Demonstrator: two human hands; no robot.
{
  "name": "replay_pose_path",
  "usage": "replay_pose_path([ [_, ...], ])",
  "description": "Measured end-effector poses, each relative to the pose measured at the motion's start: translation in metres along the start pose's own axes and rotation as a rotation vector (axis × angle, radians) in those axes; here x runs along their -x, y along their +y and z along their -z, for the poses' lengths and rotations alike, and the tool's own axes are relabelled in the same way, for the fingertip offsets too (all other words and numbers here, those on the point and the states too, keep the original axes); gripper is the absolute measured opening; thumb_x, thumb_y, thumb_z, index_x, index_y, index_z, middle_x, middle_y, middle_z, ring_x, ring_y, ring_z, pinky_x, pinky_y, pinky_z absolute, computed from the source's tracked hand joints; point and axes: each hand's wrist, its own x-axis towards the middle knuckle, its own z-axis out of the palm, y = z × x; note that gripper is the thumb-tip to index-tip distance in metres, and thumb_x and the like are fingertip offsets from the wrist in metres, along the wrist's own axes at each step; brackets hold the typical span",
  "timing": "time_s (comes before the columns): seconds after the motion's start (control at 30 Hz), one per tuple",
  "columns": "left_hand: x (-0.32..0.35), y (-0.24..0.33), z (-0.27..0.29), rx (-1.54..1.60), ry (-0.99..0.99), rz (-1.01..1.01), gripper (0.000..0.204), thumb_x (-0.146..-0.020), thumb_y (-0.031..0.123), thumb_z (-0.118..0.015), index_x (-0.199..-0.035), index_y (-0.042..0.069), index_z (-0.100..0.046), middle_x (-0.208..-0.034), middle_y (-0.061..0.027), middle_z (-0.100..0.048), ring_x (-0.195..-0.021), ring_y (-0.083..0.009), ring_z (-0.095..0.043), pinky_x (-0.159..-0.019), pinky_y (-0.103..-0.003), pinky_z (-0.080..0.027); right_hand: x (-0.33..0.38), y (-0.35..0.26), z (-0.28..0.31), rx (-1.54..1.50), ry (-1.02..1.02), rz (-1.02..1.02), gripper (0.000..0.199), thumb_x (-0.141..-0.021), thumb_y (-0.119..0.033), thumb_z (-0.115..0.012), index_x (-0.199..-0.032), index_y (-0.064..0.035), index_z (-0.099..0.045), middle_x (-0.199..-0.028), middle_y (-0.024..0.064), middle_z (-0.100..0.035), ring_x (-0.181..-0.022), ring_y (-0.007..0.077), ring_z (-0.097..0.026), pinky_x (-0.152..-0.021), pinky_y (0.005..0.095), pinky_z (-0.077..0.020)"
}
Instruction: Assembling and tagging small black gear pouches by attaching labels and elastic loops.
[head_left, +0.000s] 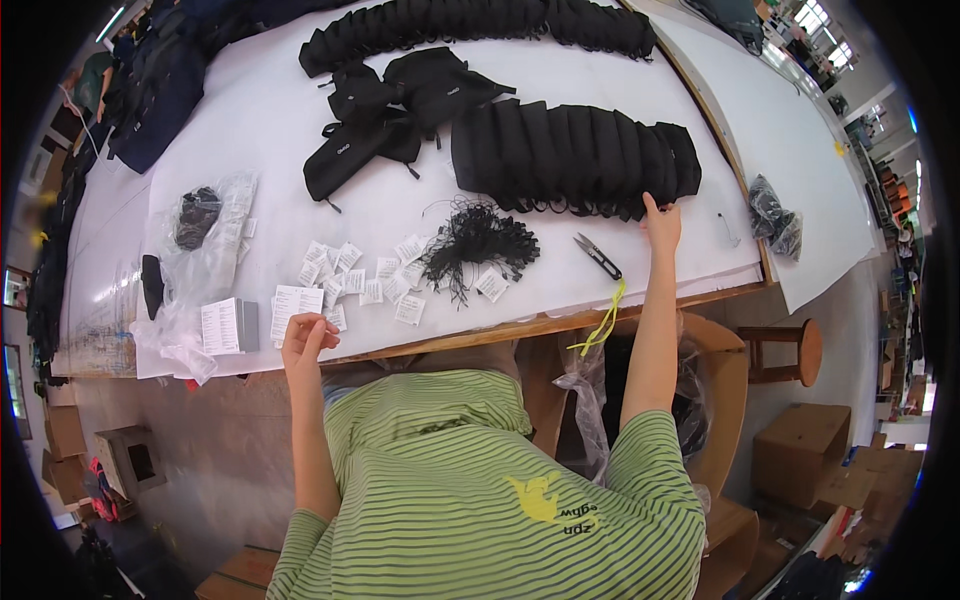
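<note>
On the white-covered table lies a long overlapping row of black fabric pouches (560, 155). My right hand (662, 225) reaches to its near right end, thumb and fingers closed on the edge of a pouch there. My left hand (306, 340) is loosely curled at the table's front edge, nothing visible in its fingers. Just beyond it are a printed white card sheet (297, 302) and scattered small white labels (371, 292). A tangled heap of black cords (482, 243) lies between the labels and the pouches. Small black-handled thread snips (599, 258) rest left of my right hand.
Another black pouch row (470, 22) and several loose black pouches (365, 145) lie farther back. A stack of cards (223, 327) and clear plastic bags (215, 235) are at the left. A yellow-green ribbon (603, 325) hangs over the wooden edge, above an open carton (725, 390). A stool (808, 352) stands right.
</note>
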Motion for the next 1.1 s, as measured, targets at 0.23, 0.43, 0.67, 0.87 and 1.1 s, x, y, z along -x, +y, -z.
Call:
replay_pose_path([
  [0.23, 0.003, -0.002, 0.004, 0.003, 0.005, 0.002, 0.007, -0.091, 0.01, -0.054, -0.093, 0.004, -0.056, -0.078, -0.0043, -0.061, -0.067, -0.0097, -0.055, -0.065, -0.022, -0.044, -0.021, -0.015, -0.005, -0.01, 0.115, 0.188, 0.06, -0.078, -0.032, -0.069, -0.121, 0.0052, -0.049, -0.077, 0.0103, -0.068, -0.057, 0.018, -0.065, -0.064, 0.0293, -0.0496],
  [0.43, 0.005, -0.001, 0.006, -0.018, 0.023, 0.019, 0.007, -0.091, 0.011, -0.055, -0.093, 0.004, -0.056, -0.078, -0.0043, -0.061, -0.068, -0.01, -0.055, -0.066, -0.023, -0.045, -0.053, 0.002, -0.026, -0.229, 0.09, 0.027, 0.06, -0.08, -0.03, -0.067, -0.125, 0.0045, -0.046, -0.076, 0.0111, -0.068, -0.053, 0.016, -0.064, -0.055, 0.0274, -0.0495],
  [0.67, 0.007, -0.005, 0.016, 0.015, 0.055, -0.017, 0.008, -0.091, 0.009, -0.055, -0.096, 0.003, -0.056, -0.079, -0.0055, -0.06, -0.071, -0.0107, -0.056, -0.067, -0.023, -0.047, -0.076, 0.024, -0.046, -0.361, 0.069, 0.045, 0.071, -0.077, -0.02, -0.07, -0.132, 0.0036, -0.031, -0.088, 0.0198, -0.064, -0.056, 0.0226, -0.065, -0.048, 0.031, -0.0519],
  [0.87, 0.014, -0.011, 0.019, 0.038, 0.031, 0.054, 0.009, -0.091, 0.012, -0.057, -0.096, 0.005, -0.057, -0.079, -0.005, -0.063, -0.068, -0.0098, -0.057, -0.064, -0.022, -0.046, -0.09, 0.05, -0.03, -0.296, 0.023, 0.056, 0.068, -0.078, -0.015, -0.067, -0.132, 0.0052, -0.032, -0.091, 0.02, -0.063, -0.065, 0.0219, -0.066, -0.05, 0.0282, -0.0531],
  [1.1, 0.013, -0.011, 0.044, 0.069, 0.132, 0.058, 0.01, -0.091, 0.012, -0.056, -0.095, 0.004, -0.057, -0.08, -0.0051, -0.063, -0.07, -0.0099, -0.057, -0.067, -0.022, -0.045, -0.069, 0.029, -0.039, -0.333, -0.037, -0.024, 0.062, -0.076, -0.011, -0.067, -0.131, -0.0002, -0.038, -0.094, 0.0152, -0.062, -0.066, 0.0202, -0.066, -0.052, 0.0256, -0.0502],
])
